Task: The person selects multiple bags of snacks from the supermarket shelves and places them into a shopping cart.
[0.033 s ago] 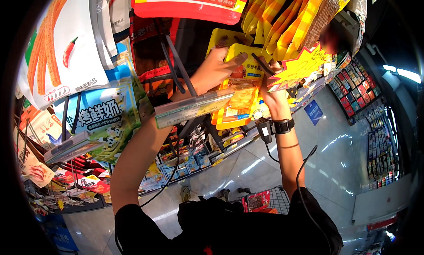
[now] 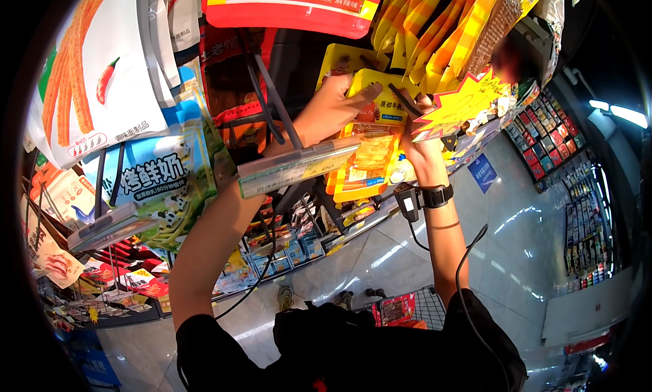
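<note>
A yellow snack packet (image 2: 372, 147) with a clear window showing orange-brown pieces hangs upright between my hands, in front of a display rack. My left hand (image 2: 331, 112) pinches its upper left edge, thumb lying across the front. At the upper right edge is my right hand (image 2: 417, 120), its fingers closed round the side and partly hidden by a dark display hook (image 2: 405, 101) and a yellow star-shaped sign (image 2: 458, 105). A black band with a small device (image 2: 435, 196) sits on my right wrist. Another yellow packet (image 2: 337, 58) is just behind the held one.
A clear price-tag holder (image 2: 295, 166) juts out across my left forearm. Large white packets (image 2: 95, 73) and a blue packet (image 2: 159, 168) hang at left, yellow packets (image 2: 435, 32) at upper right. Below, a wire basket (image 2: 428, 307) stands on the tiled floor (image 2: 502, 249).
The yellow packet has shifted very slightly downward. Both hands keep nearly the same place and grip.
</note>
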`<action>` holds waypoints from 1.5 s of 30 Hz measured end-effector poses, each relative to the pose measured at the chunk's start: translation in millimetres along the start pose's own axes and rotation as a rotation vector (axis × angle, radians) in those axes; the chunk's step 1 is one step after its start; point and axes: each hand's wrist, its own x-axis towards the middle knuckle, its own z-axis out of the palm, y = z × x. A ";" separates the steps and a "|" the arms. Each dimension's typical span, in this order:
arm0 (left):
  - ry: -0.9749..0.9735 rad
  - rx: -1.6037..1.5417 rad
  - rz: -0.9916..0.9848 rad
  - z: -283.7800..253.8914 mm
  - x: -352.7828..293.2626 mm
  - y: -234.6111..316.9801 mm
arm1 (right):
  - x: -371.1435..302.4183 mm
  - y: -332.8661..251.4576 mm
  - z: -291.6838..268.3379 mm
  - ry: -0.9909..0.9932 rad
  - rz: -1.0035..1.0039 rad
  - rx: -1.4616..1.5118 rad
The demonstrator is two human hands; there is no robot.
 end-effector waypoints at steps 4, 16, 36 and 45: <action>-0.069 0.061 0.019 3.0 -4.2 7.6 | -11.0 -4.9 -3.4 -0.122 -0.085 0.071; -0.064 0.112 -0.081 6.3 -16.8 26.0 | -34.5 -22.7 5.1 -0.129 -0.181 -0.156; -0.306 -0.056 0.078 22.0 -13.9 28.1 | -43.9 -37.8 -15.4 -0.278 -0.256 -0.257; -0.145 0.258 0.329 23.4 -16.2 14.7 | -69.6 -55.6 -8.0 -0.173 -0.218 -0.275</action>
